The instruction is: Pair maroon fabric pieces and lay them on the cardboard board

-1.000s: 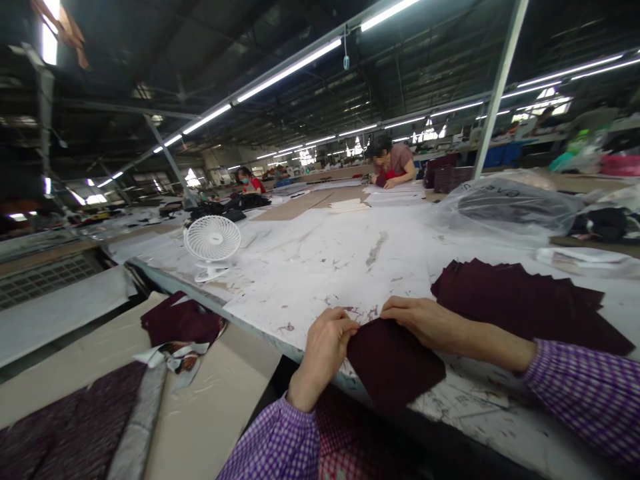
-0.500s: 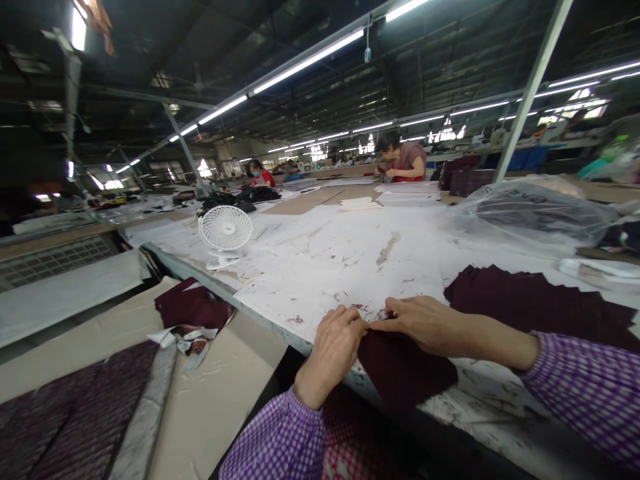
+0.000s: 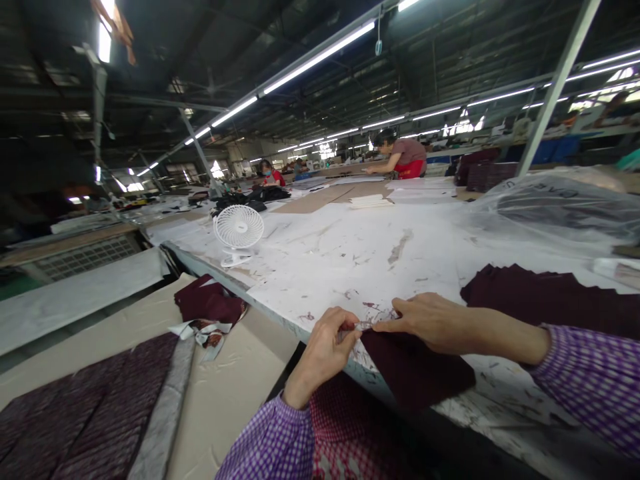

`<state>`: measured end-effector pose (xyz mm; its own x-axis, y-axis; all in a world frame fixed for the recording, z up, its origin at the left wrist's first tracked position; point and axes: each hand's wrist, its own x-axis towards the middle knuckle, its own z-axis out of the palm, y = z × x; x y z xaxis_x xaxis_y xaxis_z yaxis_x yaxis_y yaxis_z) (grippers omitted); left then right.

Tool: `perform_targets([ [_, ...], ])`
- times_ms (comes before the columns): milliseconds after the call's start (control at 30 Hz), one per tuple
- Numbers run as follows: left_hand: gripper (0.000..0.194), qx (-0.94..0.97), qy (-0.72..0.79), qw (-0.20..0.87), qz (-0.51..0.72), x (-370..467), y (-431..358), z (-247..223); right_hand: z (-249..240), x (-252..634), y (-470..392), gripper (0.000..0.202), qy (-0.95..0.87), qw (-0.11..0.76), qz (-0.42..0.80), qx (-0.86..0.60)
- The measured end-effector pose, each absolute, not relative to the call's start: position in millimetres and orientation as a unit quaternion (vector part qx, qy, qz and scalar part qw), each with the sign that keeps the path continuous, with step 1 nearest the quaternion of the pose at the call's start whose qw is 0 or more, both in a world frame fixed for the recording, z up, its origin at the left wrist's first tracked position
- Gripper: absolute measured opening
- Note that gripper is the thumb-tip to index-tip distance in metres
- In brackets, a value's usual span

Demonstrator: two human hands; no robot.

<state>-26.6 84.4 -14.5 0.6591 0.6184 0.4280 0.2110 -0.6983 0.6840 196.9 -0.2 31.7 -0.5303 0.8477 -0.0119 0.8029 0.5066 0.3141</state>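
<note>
A dark maroon fabric piece (image 3: 420, 370) lies at the table's near edge, its lower part hanging over the side. My right hand (image 3: 430, 323) rests on its upper edge, fingers closed on the cloth near the left corner. Just left of that corner, my left hand (image 3: 325, 347) has its thumb and forefinger drawn together in a pinch. Between the two hands shows a small pale bit, too small to name. To the right, behind my forearm, spreads a fanned stack of maroon fabric pieces (image 3: 545, 297).
A white clip fan (image 3: 239, 228) stands on the white-covered table (image 3: 320, 250). Clear plastic bags (image 3: 560, 207) lie at the right. Lower left, maroon cloth (image 3: 210, 300) and bundled maroon stacks (image 3: 100, 400) rest on a beige surface. Two co-workers (image 3: 407, 153) work farther back.
My left hand's fingers have lifted and separated slightly from the fabric corner, exposing a small pale bit. My right hand stays on the cloth. The view has shifted slightly left.
</note>
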Motion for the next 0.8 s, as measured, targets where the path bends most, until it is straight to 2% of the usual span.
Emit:
perform_targets([
  [400, 0.024, 0.928, 0.216, 0.087, 0.29, -21.8, 76.5, -17.5, 45.2, 187.1, 4.1, 0.068, 0.869, 0.126, 0.115, 0.465],
  [467, 0.024, 0.928, 0.203, 0.111, 0.294, -25.9, 79.3, -18.0, 43.8, 183.1, 1.7, 0.067, 0.871, 0.113, 0.14, 0.457],
  [633, 0.02, 0.887, 0.187, 0.247, 0.343, -38.9, 77.8, -15.3, 38.6, 173.1, -4.5, 0.061, 0.875, 0.065, 0.17, 0.448],
  [800, 0.028, 0.909, 0.18, 0.202, 0.318, -39.6, 61.2, -19.2, 38.1, 184.1, -2.3, 0.046, 0.826, 0.02, 0.052, 0.561],
])
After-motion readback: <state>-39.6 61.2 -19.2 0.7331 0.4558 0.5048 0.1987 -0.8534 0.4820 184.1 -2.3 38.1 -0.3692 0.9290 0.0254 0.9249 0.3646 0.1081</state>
